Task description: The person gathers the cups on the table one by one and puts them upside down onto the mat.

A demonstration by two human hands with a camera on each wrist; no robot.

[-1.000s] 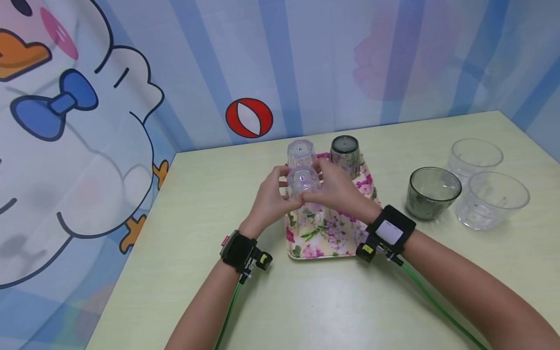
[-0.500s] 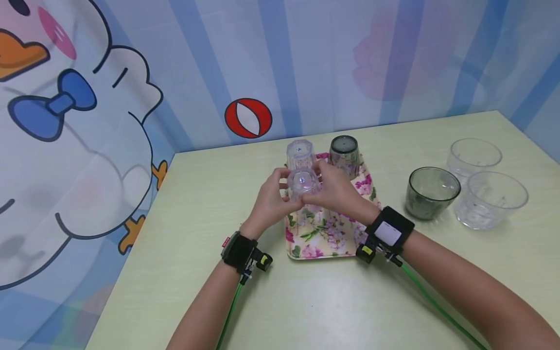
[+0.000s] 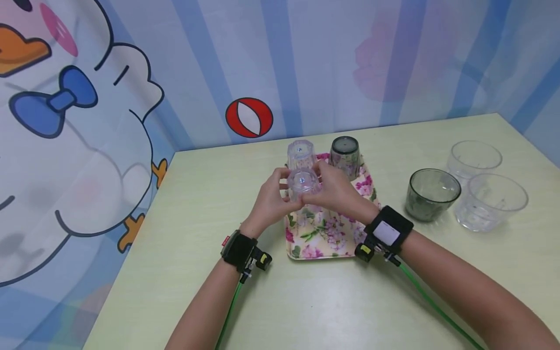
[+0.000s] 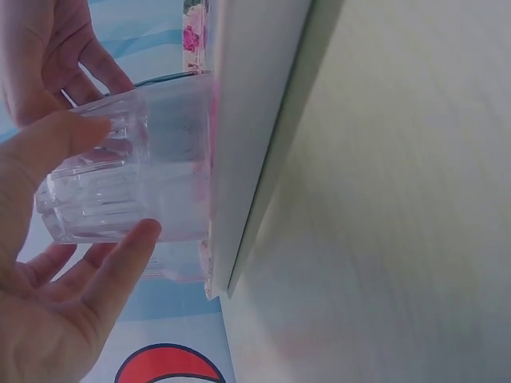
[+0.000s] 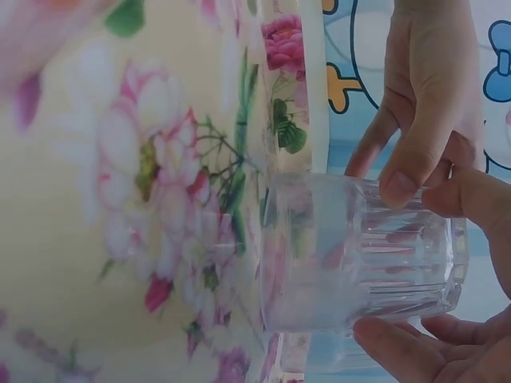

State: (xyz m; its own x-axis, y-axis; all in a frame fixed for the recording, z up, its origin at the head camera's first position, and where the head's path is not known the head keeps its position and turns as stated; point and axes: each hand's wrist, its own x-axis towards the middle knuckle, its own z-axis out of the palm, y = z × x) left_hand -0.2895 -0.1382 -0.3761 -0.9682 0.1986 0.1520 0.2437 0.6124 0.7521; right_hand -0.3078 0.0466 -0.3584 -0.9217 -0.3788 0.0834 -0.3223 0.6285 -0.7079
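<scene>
While left hand (image 3: 269,200) and right hand (image 3: 334,189), half-curled, grip opposite sides, neither nearer, the front clear glass (image 3: 303,182) stands mouth-down, axis upright, on the tray (image 3: 323,240) mid-frame

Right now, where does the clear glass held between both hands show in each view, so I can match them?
Head: the clear glass is near the picture's centre.
Left wrist: in the left half, about mid-height.
Right wrist: right of centre, slightly below mid-height.
Shared landmark: the floral tray, right of the glass in left wrist, left of it in right wrist.
</scene>
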